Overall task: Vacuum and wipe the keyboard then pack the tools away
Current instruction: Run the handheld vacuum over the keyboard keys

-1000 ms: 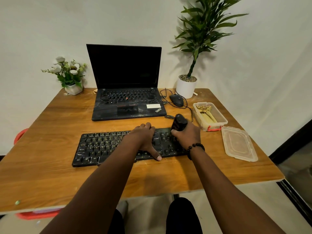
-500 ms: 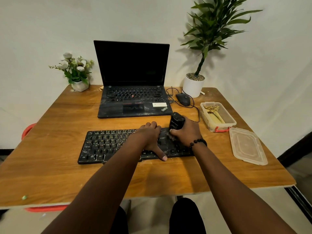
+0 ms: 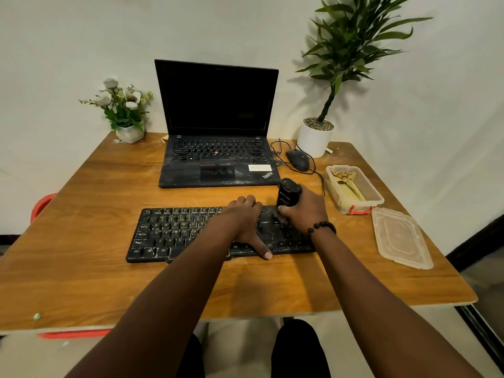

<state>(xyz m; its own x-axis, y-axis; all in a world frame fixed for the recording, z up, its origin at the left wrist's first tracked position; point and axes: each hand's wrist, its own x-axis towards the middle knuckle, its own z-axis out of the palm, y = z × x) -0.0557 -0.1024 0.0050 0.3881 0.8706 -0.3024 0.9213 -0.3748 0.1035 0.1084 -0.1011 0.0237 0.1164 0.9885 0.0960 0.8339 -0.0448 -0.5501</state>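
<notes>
Gripping upright vacuum (image 3: 288,195) over keyboard (image 3: 191,233), right hand (image 3: 305,211); left hand (image 3: 245,216) flat on keys

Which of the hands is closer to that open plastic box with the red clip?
Right. The right hand, gripping the small vacuum, is just beside the box; the left hand rests mid-keyboard, farther away.

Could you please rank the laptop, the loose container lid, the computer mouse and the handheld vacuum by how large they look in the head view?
1. laptop
2. container lid
3. computer mouse and handheld vacuum: these look alike, and the right hand hides the vacuum's lower part, so no ranking.
</notes>
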